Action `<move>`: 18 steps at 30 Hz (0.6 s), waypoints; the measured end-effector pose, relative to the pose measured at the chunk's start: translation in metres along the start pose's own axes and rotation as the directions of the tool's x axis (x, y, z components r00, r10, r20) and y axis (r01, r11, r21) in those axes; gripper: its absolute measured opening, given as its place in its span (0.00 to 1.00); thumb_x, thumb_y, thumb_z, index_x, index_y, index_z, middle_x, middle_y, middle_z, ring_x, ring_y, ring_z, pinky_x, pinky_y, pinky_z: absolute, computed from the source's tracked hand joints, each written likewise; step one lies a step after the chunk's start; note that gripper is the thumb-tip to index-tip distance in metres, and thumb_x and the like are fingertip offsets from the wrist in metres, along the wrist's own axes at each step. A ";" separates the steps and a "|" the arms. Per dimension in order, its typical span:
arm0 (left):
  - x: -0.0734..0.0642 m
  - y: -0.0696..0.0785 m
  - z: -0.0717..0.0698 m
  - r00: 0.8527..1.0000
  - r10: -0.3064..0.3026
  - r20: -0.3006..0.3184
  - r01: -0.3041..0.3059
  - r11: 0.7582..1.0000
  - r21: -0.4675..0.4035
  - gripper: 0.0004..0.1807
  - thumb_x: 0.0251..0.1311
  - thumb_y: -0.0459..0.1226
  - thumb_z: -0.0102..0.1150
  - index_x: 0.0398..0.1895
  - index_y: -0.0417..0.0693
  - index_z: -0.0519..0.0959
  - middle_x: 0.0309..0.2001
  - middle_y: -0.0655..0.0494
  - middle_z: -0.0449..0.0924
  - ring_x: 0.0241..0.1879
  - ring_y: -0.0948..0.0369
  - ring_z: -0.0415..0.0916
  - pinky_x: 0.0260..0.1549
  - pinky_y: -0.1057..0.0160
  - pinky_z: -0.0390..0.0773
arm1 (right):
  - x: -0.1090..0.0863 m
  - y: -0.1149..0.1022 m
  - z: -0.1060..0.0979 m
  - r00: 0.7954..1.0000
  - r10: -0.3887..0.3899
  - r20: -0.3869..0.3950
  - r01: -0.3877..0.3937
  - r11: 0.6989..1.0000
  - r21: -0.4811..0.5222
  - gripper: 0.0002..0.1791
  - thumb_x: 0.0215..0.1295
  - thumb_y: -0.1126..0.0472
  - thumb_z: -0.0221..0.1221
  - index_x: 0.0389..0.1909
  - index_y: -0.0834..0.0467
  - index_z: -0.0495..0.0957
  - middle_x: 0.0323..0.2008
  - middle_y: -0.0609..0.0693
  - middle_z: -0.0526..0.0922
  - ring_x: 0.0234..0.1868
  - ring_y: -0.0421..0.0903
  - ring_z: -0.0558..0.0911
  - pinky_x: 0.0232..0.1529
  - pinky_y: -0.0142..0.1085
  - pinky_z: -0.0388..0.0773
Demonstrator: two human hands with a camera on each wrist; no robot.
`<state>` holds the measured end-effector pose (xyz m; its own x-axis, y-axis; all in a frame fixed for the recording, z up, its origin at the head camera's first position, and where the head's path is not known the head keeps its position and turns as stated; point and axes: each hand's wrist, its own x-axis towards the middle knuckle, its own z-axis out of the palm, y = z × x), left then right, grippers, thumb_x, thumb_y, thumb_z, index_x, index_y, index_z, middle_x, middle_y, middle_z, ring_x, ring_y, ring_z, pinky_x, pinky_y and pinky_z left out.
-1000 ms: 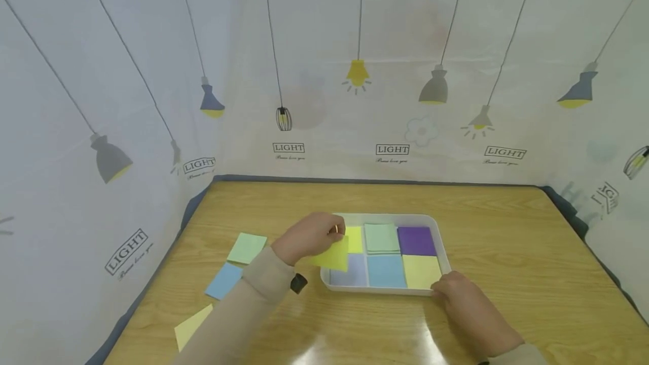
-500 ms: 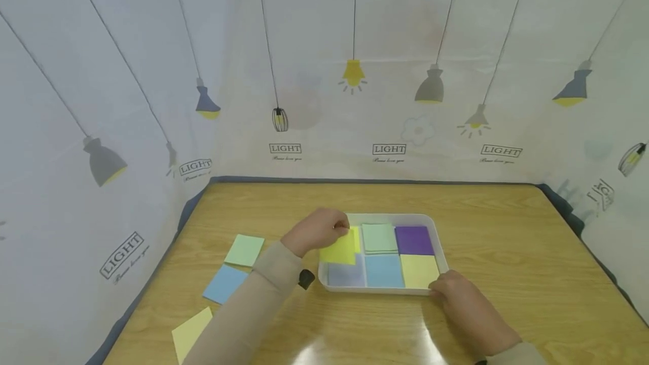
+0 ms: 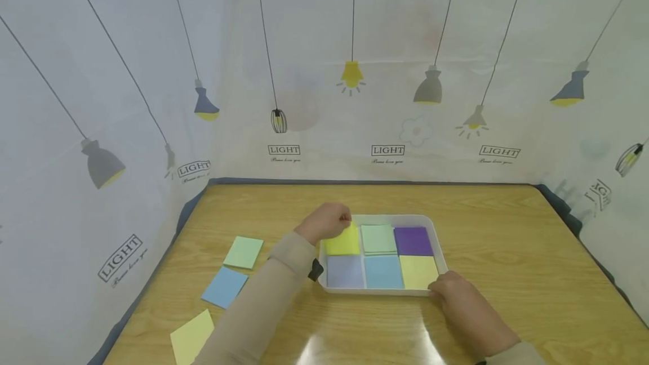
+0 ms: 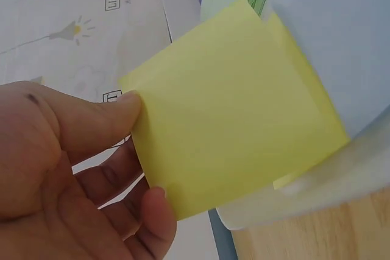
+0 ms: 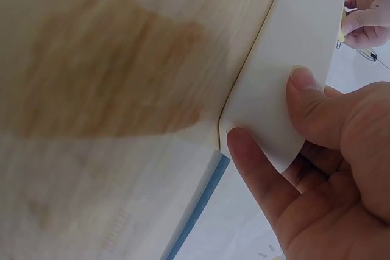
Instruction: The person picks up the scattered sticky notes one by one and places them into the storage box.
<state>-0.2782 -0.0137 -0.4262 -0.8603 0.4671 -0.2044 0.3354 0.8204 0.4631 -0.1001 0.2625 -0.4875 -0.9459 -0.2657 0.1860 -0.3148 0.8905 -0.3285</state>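
Note:
My left hand (image 3: pixel 323 223) pinches the edge of a yellow sticky note (image 4: pixel 219 108) between thumb and fingers. The note is tilted over the back left spot of a white tray (image 3: pixel 375 291), with another yellow sheet showing beneath its edge in the left wrist view. With thumb and fingers, my right hand (image 3: pixel 469 311) grips the tray's front right corner. Inside the tray lie square notes in two rows: green (image 3: pixel 378 239) and purple (image 3: pixel 413 241) behind, lavender (image 3: pixel 346 272), blue (image 3: pixel 383 272) and pale yellow (image 3: pixel 419 272) in front.
To the left on the wooden table (image 3: pixel 375 334) lie a loose green note (image 3: pixel 243 252), a blue note (image 3: pixel 225 287) and a pale yellow note (image 3: pixel 191 335), the last partly behind my left sleeve (image 3: pixel 263 303). A lamp-printed curtain (image 3: pixel 314 72) surrounds the table.
My left hand has carried the yellow note back and slightly right, from above the lavender note to the tray's back left spot. The right hand stays at the tray corner.

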 end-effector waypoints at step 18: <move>0.016 0.000 0.017 0.997 -0.071 -0.007 0.071 0.996 0.053 0.08 0.67 0.37 0.62 0.47 0.49 0.83 0.51 0.53 0.84 0.48 0.57 0.79 0.51 0.56 0.80 | -0.002 0.002 0.003 0.996 -0.052 -0.069 0.052 0.999 0.003 0.15 0.60 0.68 0.66 0.18 0.48 0.78 0.22 0.38 0.72 0.28 0.33 0.69 0.30 0.31 0.74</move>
<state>-0.2851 -0.0007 -0.4440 -0.8846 0.4056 -0.2302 0.2935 0.8678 0.4010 -0.0995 0.2638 -0.4913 -0.9208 -0.2856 0.2658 -0.3639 0.8743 -0.3212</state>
